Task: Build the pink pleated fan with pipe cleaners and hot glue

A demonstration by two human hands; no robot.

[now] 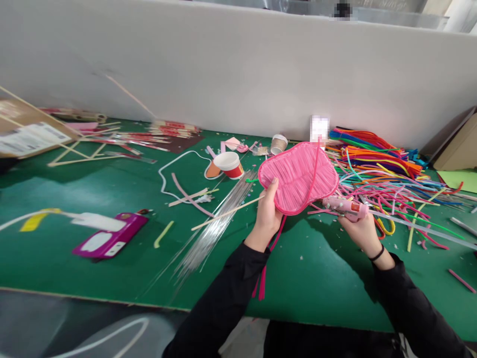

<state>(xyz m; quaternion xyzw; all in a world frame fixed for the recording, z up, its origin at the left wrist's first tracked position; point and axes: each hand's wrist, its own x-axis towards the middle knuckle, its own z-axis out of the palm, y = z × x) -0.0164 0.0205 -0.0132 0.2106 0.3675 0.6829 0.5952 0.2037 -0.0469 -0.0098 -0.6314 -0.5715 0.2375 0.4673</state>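
Note:
A flat pink panel with rounded corners, ribbed across its face and edged with fuzzy pink stem, is raised above the green table. My left hand grips its lower left edge, thumb on the face. One pink pipe cleaner crosses the panel's right part, and pink strands hang below. In my right hand is a pink hot glue gun, its nozzle close to the panel's lower right edge; whether it touches I cannot tell. A long translucent glue stick sticks out behind it.
Colourful pipe cleaners pile up at the right. Thin metal wires lie left of my left hand, near a paper cup. A purple power strip with a plugged-in cord sits at left. Behind the table stands a grey partition.

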